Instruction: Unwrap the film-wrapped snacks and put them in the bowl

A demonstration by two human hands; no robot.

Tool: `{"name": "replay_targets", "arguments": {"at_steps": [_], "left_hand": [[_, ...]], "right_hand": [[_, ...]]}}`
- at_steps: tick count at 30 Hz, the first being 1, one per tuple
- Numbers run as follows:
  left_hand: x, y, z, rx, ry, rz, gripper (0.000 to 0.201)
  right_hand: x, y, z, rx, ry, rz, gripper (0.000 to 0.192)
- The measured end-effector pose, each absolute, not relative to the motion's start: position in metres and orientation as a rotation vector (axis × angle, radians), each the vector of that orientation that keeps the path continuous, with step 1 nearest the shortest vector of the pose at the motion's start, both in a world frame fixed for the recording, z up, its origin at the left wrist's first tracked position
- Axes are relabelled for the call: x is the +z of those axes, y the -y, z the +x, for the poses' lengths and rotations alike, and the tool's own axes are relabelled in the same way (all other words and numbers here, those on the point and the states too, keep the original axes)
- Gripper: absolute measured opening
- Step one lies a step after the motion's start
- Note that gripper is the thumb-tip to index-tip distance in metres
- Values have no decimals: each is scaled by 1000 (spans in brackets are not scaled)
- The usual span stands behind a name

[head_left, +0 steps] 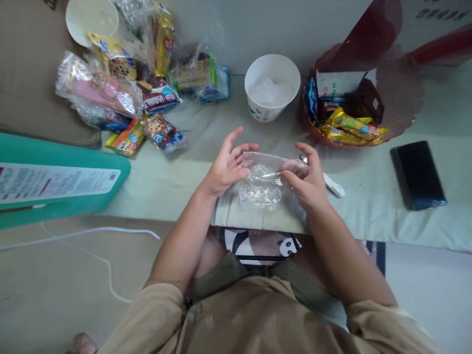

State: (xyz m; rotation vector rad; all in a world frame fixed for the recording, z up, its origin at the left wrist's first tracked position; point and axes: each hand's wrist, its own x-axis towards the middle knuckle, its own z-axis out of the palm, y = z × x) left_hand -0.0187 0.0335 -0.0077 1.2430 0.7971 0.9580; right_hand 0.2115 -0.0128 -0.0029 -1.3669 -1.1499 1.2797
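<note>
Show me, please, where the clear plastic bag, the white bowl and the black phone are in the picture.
clear plastic bag (262, 183), head view, on its crinkled middle between both hands.
white bowl (267, 114), head view, on its outer wall.
black phone (417, 173), head view, on the middle of its dark screen.

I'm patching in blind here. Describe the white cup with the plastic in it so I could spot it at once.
Start at the pale cloth-covered table and look to its far edge, straight beyond the clear plastic bag held between the left hand and right hand. The white cup stands there, between the snack packet pile and the reddish basket. It alone is round, white and open-topped, with clear plastic inside.
</note>
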Motion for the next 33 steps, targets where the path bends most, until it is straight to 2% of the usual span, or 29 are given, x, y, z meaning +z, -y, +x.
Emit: {"name": "replay_targets", "arguments": {"at_steps": [2, 5, 8, 12, 15, 19, 22, 26, 28, 30, 33], "left_hand": [[-3, -32, -18, 802, -786, 1119, 74], [5, -30, -12, 614, -901, 1075, 36], [7, -29, -3, 761, -1052, 1131, 18], [4, -27, 4, 935, -1139, 1229, 19], [4, -25, 3, 818, -1092, 1162, 28], [9, -27, -2, 772, -975, 1050, 29], [12, -33, -7, 760, -907, 1005, 26], [7, -37, -9, 778, -976, 1093, 44], [2, -38, -7, 813, -1055, 1248, 31], [-3, -37, -4, 877, -1150, 1397, 20], [-7, -35, 0, 1158, -1468, 1542, 27]], "right_hand": [[-2, 11, 211, 1254, 1119, -1321, 64], [-5, 6, 209, 1271, 1031, -1290, 71], [-4, 3, 207, 1410, 979, -1302, 64], [6, 4, 204, 1447, 1150, -1425, 25], [9, 7, 207, 1387, 1216, -1468, 16], [2, 10, 215, 1363, 1128, -1361, 25], [-1, 11, 220, 1386, 1098, -1260, 24], [3, 11, 224, 1439, 1143, -1249, 45], [3, 10, 221, 1386, 1189, -1315, 48], [2, 10, 216, 1344, 1182, -1375, 34], [1, 9, 208, 1284, 1083, -1407, 53]]}}
